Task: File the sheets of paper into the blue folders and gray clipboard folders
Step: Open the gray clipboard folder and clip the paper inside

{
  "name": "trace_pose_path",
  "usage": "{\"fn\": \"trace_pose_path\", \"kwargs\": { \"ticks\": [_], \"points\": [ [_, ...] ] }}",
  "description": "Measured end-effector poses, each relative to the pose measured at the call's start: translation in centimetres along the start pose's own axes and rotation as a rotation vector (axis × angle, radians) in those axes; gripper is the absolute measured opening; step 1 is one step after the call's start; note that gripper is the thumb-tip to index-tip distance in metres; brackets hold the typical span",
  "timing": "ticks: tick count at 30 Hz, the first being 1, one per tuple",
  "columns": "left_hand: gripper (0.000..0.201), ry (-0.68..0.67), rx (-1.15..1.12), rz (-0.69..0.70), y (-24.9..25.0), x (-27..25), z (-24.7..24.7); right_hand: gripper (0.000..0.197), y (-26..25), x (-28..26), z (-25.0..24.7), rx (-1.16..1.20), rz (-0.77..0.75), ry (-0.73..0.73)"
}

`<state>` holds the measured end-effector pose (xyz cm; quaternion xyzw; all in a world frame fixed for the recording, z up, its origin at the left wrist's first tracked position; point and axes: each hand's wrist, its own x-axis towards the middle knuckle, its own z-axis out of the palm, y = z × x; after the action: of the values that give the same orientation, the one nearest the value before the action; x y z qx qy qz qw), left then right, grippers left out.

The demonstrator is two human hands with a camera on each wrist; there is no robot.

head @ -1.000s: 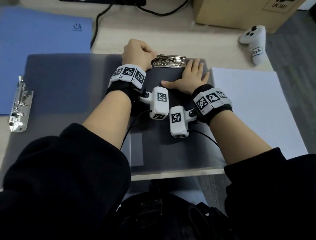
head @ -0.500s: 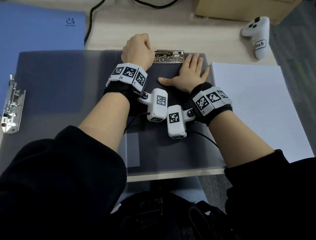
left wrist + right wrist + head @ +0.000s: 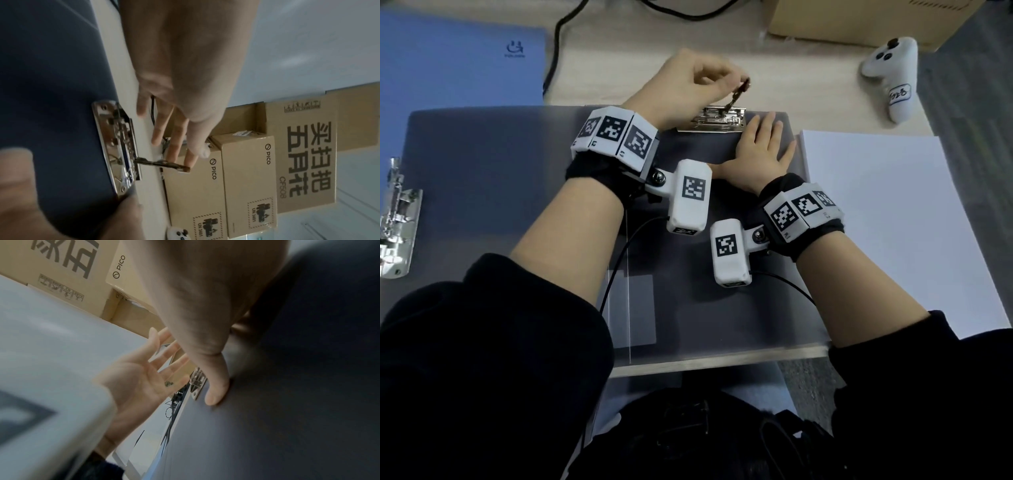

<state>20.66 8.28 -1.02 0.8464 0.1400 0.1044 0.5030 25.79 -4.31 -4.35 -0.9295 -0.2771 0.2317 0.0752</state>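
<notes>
- Two gray clipboard folders lie on the desk. One big gray clipboard folder lies open and flat in the middle, and I use it as the landmark.
- Left of it, and partly under it, lies the second gray folder, with its own shiny clip at its left edge.
- Right of the landmark folder lies a stack of white paper, just beside its edge.
- Behind the second gray folder, to the far left, lies a blue folder.
- Behind the landmark folder, to the far right, stand brown cardboard boxes with dark print on them.
- A black cable runs across the desk between the blue folder and the boxes.
- A white game controller lies behind the paper stack.
- At the far edge of the landmark folder sits its silver clip.
- The left hand is behind that clip. Its fingers are mostly straight, and the fingertips touch the end of the thin clip lever, which stands up from the clip.
- The right hand lies flat on the landmark folder just right of the clip. Its fingers are straight and pressed on the gray cover, holding nothing.
</notes>
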Motion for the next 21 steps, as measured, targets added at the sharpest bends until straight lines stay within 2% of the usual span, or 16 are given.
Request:
{"fn": "trace_pose_path", "kwargs": {
  "ticks": [6,10,13,17,21],
  "points": [
    [0.051,-0.199,0.077,-0.202,1.2,-0.1,0.4,0.120,0.1,0.0,-0.1,0.011,-0.008,0.008],
    [0.065,-0.215,0.167,-0.250,0.8,0.3,1.0,0.122,0.1,0.0,-0.2,0.025,-0.008,0.002],
    [0.066,-0.165,0.152,-0.247,-0.2,0.1,0.9,0.123,0.1,-0.2,-0.2,0.042,-0.008,0.002],
    [0.055,-0.045,0.065,-0.179,0.1,-1.3,0.5,0.123,0.2,-0.5,-0.4,0.087,-0.013,0.015],
    [0.047,0.070,0.010,-0.132,0.8,-2.9,0.3,0.113,0.2,-1.4,-0.9,0.090,-0.040,0.049]
  ]
}}
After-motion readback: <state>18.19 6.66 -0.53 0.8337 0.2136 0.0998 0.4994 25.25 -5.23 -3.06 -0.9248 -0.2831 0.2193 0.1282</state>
